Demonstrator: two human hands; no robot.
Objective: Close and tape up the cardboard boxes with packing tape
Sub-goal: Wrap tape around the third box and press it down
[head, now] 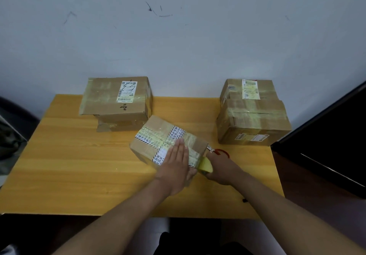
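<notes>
Under the flat left hand (176, 167), small box (168, 141), tape roll (207, 168) beside

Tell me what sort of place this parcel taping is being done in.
Probably a plain room at home or a small office, used as a makeshift packing spot, not a warehouse. A small wooden table stands against a scuffed white wall, and it holds only three reused cardboard boxes with old shipping labels.

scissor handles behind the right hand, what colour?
Red, on the scissors peeking out past the right hand; head view.
</notes>
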